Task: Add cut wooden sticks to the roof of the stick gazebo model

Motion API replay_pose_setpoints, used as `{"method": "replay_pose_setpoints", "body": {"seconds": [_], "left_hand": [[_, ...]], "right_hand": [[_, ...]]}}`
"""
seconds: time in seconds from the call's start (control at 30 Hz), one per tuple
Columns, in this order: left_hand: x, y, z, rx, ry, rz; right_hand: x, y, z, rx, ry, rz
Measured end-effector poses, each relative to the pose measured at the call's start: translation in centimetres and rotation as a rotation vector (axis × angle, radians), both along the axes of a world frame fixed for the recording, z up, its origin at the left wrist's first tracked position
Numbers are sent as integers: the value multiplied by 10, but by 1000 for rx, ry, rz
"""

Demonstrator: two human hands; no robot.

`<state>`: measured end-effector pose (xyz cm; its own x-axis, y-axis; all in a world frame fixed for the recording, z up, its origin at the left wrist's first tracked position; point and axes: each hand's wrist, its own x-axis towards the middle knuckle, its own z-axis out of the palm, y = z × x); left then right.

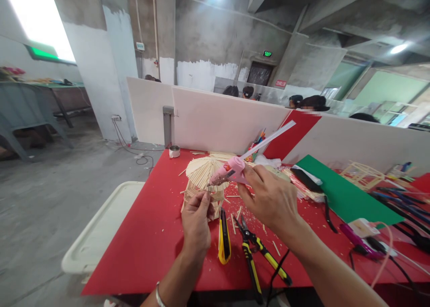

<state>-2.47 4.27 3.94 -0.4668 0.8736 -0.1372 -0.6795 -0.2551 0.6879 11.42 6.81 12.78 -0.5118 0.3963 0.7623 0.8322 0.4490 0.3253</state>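
Note:
My right hand (270, 195) is wrapped round a pink hot glue gun (223, 172), with a long clear glue stick (268, 139) poking out of its back. The gun's nozzle points down and left, close above the fingertips of my left hand (197, 217). Those fingers are pinched together; what lies between them is too small to make out. Just behind them stands a small model house of thin wooden sticks, with a round, fanned stick roof (203, 168). My left hand partly hides its lower walls.
A yellow utility knife (224, 240) and yellow-and-black pruning shears (255, 253) lie on the red table (144, 249) among stick scraps. To the right are a green board (346, 193), a purple power strip (363, 242) and cords. A white partition (208, 119) runs behind; people's heads show beyond.

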Motion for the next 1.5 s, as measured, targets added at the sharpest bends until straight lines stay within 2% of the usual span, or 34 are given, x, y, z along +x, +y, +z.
{"method": "replay_pose_setpoints", "body": {"seconds": [1.5], "left_hand": [[0,-1,-3,36,42,12]], "right_hand": [[-4,0,1,9,11,-3]]}}
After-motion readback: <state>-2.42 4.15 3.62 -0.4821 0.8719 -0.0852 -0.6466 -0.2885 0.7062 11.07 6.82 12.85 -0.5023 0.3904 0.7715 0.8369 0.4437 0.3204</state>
